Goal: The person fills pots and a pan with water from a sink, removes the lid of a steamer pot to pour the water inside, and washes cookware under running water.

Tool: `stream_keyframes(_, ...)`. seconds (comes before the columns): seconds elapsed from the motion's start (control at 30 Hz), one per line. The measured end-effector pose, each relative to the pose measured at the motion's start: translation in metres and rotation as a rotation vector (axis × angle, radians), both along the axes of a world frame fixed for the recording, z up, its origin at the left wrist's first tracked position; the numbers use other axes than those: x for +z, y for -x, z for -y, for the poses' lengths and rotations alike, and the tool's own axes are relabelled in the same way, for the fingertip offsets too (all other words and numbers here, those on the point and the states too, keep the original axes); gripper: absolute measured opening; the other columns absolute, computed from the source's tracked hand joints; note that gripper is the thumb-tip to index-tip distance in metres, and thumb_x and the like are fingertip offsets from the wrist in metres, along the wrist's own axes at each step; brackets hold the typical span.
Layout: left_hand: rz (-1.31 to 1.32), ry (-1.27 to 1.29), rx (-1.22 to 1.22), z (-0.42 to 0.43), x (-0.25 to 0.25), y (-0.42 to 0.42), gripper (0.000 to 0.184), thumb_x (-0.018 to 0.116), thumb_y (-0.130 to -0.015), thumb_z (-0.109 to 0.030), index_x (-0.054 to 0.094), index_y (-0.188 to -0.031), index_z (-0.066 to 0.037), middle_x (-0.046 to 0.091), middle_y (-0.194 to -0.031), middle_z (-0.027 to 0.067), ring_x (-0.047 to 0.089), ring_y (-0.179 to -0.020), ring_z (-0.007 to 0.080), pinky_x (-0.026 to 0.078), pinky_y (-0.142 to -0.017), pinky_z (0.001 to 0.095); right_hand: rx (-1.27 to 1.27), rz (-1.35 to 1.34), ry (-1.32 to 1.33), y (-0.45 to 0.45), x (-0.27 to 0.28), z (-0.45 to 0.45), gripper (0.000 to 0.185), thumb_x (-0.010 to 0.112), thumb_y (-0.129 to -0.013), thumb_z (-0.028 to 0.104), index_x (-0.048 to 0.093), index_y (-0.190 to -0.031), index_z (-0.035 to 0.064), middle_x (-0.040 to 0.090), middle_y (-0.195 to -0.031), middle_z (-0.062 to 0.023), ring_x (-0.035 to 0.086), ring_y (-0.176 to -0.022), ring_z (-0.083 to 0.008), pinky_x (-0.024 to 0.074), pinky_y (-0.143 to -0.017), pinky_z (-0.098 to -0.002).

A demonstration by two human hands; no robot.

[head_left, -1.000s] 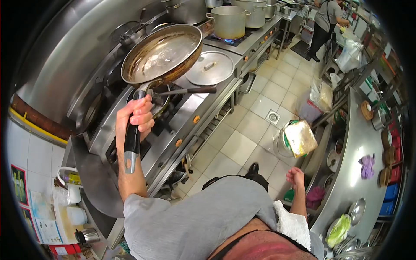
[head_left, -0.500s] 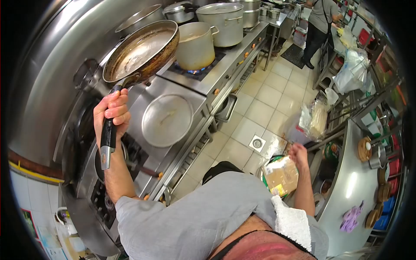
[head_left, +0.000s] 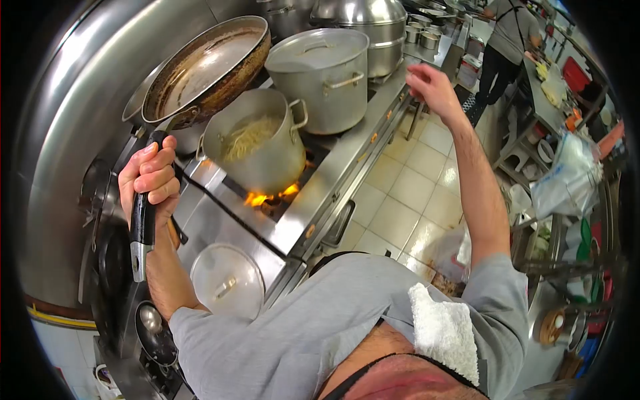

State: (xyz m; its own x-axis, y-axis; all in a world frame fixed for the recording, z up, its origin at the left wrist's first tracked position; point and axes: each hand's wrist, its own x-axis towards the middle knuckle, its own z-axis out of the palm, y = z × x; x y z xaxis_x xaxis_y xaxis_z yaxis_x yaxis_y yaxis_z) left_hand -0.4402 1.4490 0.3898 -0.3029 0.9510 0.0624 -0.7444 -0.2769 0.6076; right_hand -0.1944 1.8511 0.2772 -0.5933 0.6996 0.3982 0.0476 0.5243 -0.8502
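My left hand (head_left: 152,175) is wrapped round the black handle of a frying pan (head_left: 207,70). The pan is raised and tilted, its rim scorched brown. My right hand (head_left: 433,90) is stretched out above the front edge of the stove, fingers loosely bent and apart, nothing visible in it. Between my arms a dented aluminium pot (head_left: 263,157) stands on a burner with orange flames (head_left: 270,198); long pale strands like noodles lie in it. Behind it is a bigger lidded stockpot (head_left: 319,87), the one nearest my right hand.
A round metal lid (head_left: 227,280) lies on the stove's steel top. A ladle (head_left: 151,320) rests in a dark pan at lower left. A steel steamer (head_left: 377,33) stands farther back. A person (head_left: 510,43) in grey works at the right-hand counter. Plastic bags (head_left: 567,177) hang over the right shelving.
I have moved forward along the stove, with the frying pan still in my left hand. My right hand has swung from low beside the shelf up to the stove front. The flame now looks orange.
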Motion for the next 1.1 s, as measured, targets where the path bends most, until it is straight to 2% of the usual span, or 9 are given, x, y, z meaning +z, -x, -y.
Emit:
stream_keyframes(0.13,-0.068,0.026,0.036,-0.082,0.003,0.026,0.026,0.035,-0.090,-0.009,0.041,-0.103,0.013,0.040,-0.062,-0.0022,0.044,-0.042,0.0049,0.038,-0.036,0.0231,0.029,0.015,-0.295,0.078,0.041,-0.114,0.038,0.060,-0.081,0.023,0.055,-0.109,-0.0015,0.059,-0.073,-0.0040,0.055,-0.063,-0.0099,0.0444,-0.059,-0.0247)
stream_keyframes(0.2,-0.048,0.010,0.058,-0.125,0.003,0.029,0.025,0.035,-0.090,-0.009,0.040,-0.103,0.012,0.040,-0.062,-0.0021,0.044,-0.041,0.0051,0.038,-0.036,0.0233,0.020,0.037,-0.400,0.115,0.059,-0.173,0.028,0.063,-0.079,0.021,0.059,-0.098,0.0011,0.058,-0.071,-0.0025,0.053,-0.058,-0.0119,0.0438,-0.057,-0.0250)
stream_keyframes(0.3,-0.001,-0.007,0.117,-0.188,-0.005,0.039,0.029,0.030,-0.092,-0.011,0.033,-0.109,0.012,0.041,-0.063,0.0014,0.047,-0.042,0.0072,0.042,-0.036,0.0243,-0.037,0.122,-0.609,0.176,0.078,-0.253,0.026,0.055,-0.083,0.024,0.062,-0.097,0.0031,0.057,-0.069,-0.0020,0.052,-0.062,-0.0104,0.0437,-0.060,-0.0272)
stream_keyframes(0.37,-0.026,-0.019,0.156,-0.228,-0.007,0.038,0.029,0.030,-0.092,-0.011,0.034,-0.109,0.013,0.041,-0.063,0.0015,0.047,-0.042,0.0072,0.042,-0.036,0.0244,-0.136,0.073,-0.931,0.215,0.097,-0.318,0.028,0.056,-0.074,0.028,0.065,-0.085,0.0037,0.062,-0.090,-0.0207,0.057,-0.091,-0.0352,0.0444,-0.082,-0.0412)
stream_keyframes(0.47,-0.051,-0.007,0.253,-0.285,-0.007,0.017,0.031,0.030,-0.091,-0.011,0.034,-0.110,0.013,0.042,-0.063,0.0015,0.047,-0.041,0.0075,0.043,-0.036,0.0251,-0.029,0.048,-1.153,0.252,0.122,-0.398,0.026,0.054,-0.074,0.024,0.064,-0.085,0.0026,0.062,-0.087,-0.0199,0.057,-0.089,-0.0362,0.0456,-0.079,-0.0424)
stream_keyframes(0.6,-0.003,-0.002,0.396,-0.354,-0.008,0.007,0.034,0.030,-0.091,-0.013,0.035,-0.113,0.013,0.042,-0.063,0.0016,0.047,-0.042,0.0086,0.042,-0.036,0.0264,0.024,0.321,-1.016,0.298,0.147,-0.460,0.024,0.050,-0.074,0.016,0.066,-0.087,0.0042,0.063,-0.091,-0.0183,0.058,-0.090,-0.0345,0.0456,-0.080,-0.0421)
stream_keyframes(0.73,0.018,-0.005,0.407,-0.409,-0.003,-0.004,0.034,0.030,-0.091,-0.012,0.034,-0.113,0.013,0.042,-0.064,0.0022,0.049,-0.045,0.0105,0.043,-0.040,0.0287,0.125,0.303,-1.003,0.337,0.148,-0.519,0.027,0.049,-0.074,0.016,0.066,-0.090,0.0036,0.063,-0.092,-0.0176,0.059,-0.089,-0.0333,0.0461,-0.080,-0.0415)
stream_keyframes(0.8,0.046,-0.001,0.420,-0.430,-0.002,-0.005,0.035,0.030,-0.091,-0.012,0.034,-0.114,0.014,0.042,-0.065,0.0023,0.049,-0.045,0.0111,0.043,-0.041,0.0297,0.119,0.507,-1.034,0.354,0.146,-0.532,0.028,0.048,-0.074,0.016,0.066,-0.092,0.0050,0.064,-0.093,-0.0162,0.060,-0.089,-0.0322,0.0467,-0.081,-0.0407)
stream_keyframes(1.1,0.031,0.133,0.526,-0.480,0.004,0.003,0.023,0.038,-0.089,-0.009,0.043,-0.102,0.010,0.042,-0.061,-0.0017,0.043,-0.040,0.0047,0.044,-0.037,0.0268,0.286,0.392,-0.919,0.327,0.186,-0.574,0.023,0.052,-0.076,0.021,0.065,-0.089,0.0074,0.065,-0.087,-0.0126,0.061,-0.081,-0.0285,0.0466,-0.075,-0.0384)
